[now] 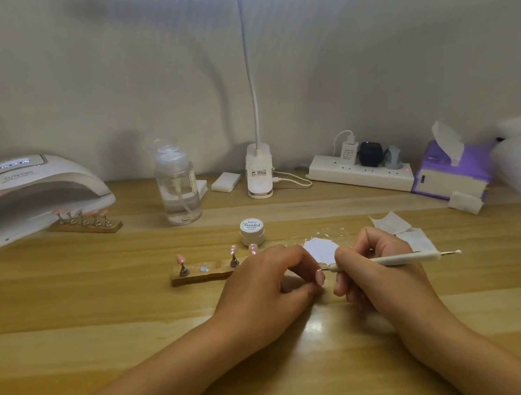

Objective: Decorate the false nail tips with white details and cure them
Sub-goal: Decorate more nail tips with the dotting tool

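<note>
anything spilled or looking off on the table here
White flecks speckle the table just behind the white palette sheet, right of the gel pot; they look like stray paint. On the near wooden holder, one disc sits bare, without a stand.

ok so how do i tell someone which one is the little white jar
Find the tall clear pump bottle at the back of the wooden table. Come toward the hands from its right side: the jar sits just behind the nearer wooden nail stand, beyond the left hand. It is the only low, round white pot, with script lettering on its lid.
</note>
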`<action>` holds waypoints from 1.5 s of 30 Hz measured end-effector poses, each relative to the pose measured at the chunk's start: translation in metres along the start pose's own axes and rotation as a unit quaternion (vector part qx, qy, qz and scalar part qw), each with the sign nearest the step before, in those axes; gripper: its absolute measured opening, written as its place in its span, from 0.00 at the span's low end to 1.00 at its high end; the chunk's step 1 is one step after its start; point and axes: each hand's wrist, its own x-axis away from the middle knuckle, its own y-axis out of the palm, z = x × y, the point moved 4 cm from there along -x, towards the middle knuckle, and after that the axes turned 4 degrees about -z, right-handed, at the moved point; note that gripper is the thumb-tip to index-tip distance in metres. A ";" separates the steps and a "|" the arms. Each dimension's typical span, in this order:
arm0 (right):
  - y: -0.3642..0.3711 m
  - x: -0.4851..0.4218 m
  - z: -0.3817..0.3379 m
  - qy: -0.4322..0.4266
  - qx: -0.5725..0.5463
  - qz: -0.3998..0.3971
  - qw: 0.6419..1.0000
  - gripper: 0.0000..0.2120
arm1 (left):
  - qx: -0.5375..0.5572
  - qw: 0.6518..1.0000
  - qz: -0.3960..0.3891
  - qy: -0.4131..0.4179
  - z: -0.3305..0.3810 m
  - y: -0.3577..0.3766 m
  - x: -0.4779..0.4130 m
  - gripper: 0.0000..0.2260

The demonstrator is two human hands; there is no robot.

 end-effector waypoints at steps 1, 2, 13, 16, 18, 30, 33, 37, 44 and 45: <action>0.000 0.000 0.000 0.000 0.003 -0.001 1.000 0.08 | 0.001 1.000 0.000 -0.001 0.000 0.000 0.000 0.04; 0.000 0.000 0.000 0.000 0.003 -0.001 1.000 0.08 | 0.002 1.000 0.001 -0.002 0.000 0.000 0.000 0.04; 0.000 0.000 -0.001 -0.004 0.009 0.002 1.000 0.09 | -0.004 1.000 0.000 -0.002 0.000 0.000 0.000 0.05; 0.000 0.001 -0.001 -0.004 0.011 0.001 1.000 0.09 | 0.002 1.000 0.001 -0.004 0.000 0.000 0.000 0.04; 0.000 0.001 -0.001 -0.005 0.018 -0.001 1.000 0.08 | 0.005 1.000 -0.001 -0.006 -0.001 0.000 0.000 0.03; -0.003 0.004 -0.005 -0.001 -0.002 0.023 1.000 0.11 | 0.010 1.000 -0.001 -0.006 0.002 -0.001 0.001 0.04; -0.003 0.004 -0.004 -0.002 0.006 0.024 1.000 0.11 | 0.007 1.000 0.000 -0.006 0.002 -0.001 0.001 0.04; -0.013 0.002 -0.002 -0.061 0.034 0.093 0.993 0.13 | 0.003 1.000 0.002 -0.001 0.002 -0.001 0.001 0.04; -0.021 -0.007 0.001 -0.043 0.128 0.097 0.986 0.08 | -0.021 1.000 0.004 -0.001 0.001 -0.001 0.001 0.04; -0.022 -0.008 0.003 -0.028 0.130 0.094 0.987 0.06 | -0.021 1.000 0.003 -0.001 0.000 -0.001 0.001 0.04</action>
